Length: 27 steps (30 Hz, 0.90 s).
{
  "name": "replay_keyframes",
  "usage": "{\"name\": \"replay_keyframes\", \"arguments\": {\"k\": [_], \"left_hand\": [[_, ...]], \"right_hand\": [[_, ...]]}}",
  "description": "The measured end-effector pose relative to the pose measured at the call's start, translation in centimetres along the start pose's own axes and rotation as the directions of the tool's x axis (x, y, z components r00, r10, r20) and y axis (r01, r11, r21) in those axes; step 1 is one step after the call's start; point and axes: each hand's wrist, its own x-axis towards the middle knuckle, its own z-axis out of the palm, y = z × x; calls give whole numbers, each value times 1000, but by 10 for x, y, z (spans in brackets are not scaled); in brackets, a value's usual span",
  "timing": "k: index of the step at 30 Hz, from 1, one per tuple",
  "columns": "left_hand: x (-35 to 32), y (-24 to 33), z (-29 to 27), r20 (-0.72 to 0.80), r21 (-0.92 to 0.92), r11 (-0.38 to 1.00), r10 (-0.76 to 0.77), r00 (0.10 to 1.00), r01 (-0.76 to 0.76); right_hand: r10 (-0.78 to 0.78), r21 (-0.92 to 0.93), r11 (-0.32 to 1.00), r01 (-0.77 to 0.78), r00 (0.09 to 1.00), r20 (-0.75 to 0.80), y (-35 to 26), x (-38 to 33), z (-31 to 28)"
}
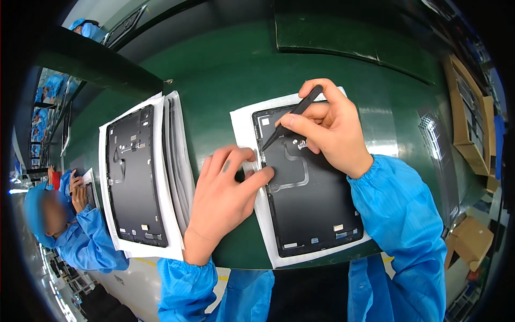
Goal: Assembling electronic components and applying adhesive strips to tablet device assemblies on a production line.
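Observation:
A black tablet back housing [316, 209] lies on a white foam sheet [240, 122] in front of me, with a grey ribbon cable curving over its inner face. My right hand [335, 126] grips black tweezers [298, 111] between thumb and fingers. Their tip points down at the housing's left edge, touching or just above it. Beside that spot is my left hand [228, 196], thumb and index finger apart, the thumb resting on the housing near the cable. I see nothing held in it, though the curled fingers hide part of the edge.
Left of my hands, a second black tablet housing [134, 182] lies on a stack of white sheets [174, 236]. Cardboard boxes [465, 115] stand at the right. A raised green board [354, 32] lies across the far side of the green table [214, 80]. A co-worker in blue [88, 236] sits at the left.

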Motion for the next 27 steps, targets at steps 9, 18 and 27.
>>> {"name": "replay_keyframes", "arguments": {"k": [9,18,27], "left_hand": [[13,2,8,-61,-3,999,-37,997,37],[17,3,17,-148,-212,962,-204,968,171],[79,89,33,11,-313,933,192,981,-179]], "right_hand": [[-237,30,968,248,951,-199,-18,-6,-18],[-298,-327,929,173,874,-385,-15,-63,-176],[-119,-160,981,113,993,-27,-13,-69,-178]]}}
